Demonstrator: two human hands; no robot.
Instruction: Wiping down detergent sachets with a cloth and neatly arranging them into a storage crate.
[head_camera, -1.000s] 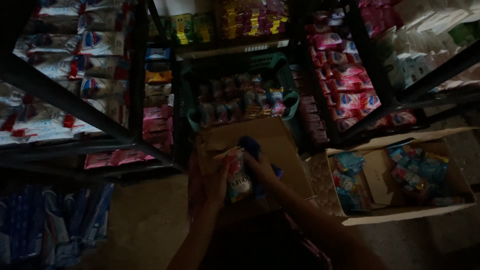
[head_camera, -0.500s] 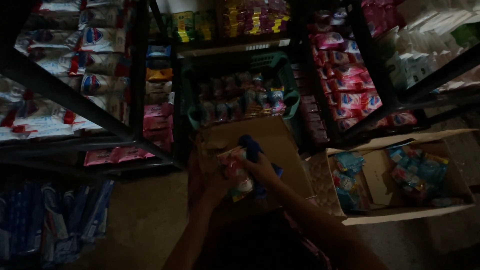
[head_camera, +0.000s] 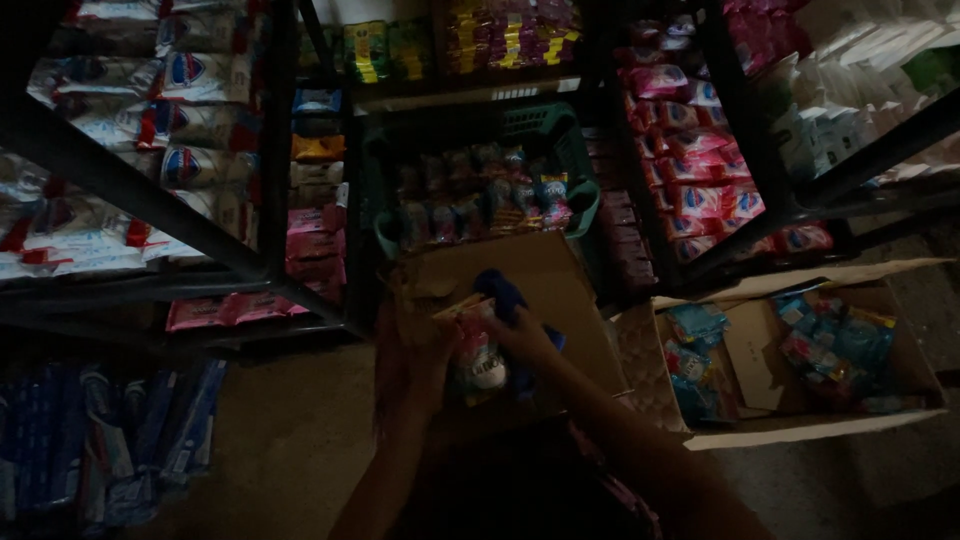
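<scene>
Both hands (head_camera: 425, 335) clamped on packet (head_camera: 478, 360) (blue cloth too); green basket (head_camera: 575, 195) holds packets.

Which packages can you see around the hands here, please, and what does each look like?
Small packet: held by both hands, pale with pink.
Green basket: ahead, full of small colourful packets.
Open cardboard box: right floor, blue and teal packets inside.
White pouches: left shelves, blue-red marks.
Pink packs: right shelves.

Dark blue cloth (head_camera: 503, 296), pink-and-white packet (head_camera: 481, 362), brown cardboard box (head_camera: 550, 280), green basket (head_camera: 545, 128).
</scene>
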